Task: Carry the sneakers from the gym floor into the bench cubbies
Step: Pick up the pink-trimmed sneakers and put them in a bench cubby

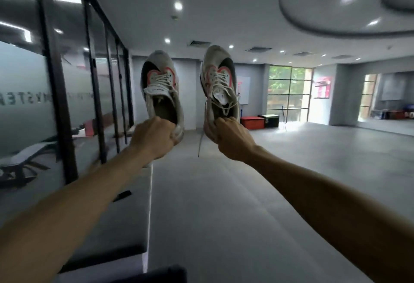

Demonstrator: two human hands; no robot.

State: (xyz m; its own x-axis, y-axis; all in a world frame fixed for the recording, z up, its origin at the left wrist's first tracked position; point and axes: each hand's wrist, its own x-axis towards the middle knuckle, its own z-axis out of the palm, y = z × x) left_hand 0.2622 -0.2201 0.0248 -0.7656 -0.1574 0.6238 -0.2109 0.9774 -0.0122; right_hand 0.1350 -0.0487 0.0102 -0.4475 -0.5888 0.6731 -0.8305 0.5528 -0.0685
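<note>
Two worn white sneakers with red and black trim hang in the air in front of me, toes pointing up. My left hand (152, 138) grips the heel collar of the left sneaker (160, 85). My right hand (233, 138) grips the heel of the right sneaker (220, 81), and a loose lace dangles below it. Both arms are stretched forward at chest height. A grey bench top (125, 211) runs along the left wall under my left arm; its cubbies are hidden from this angle.
A glass partition with black frames (56, 103) lines the left side. A small dark object (122, 195) lies on the bench. Grey gym floor (246, 193) stretches ahead. Red and black plyo boxes (257, 121) stand by the far window.
</note>
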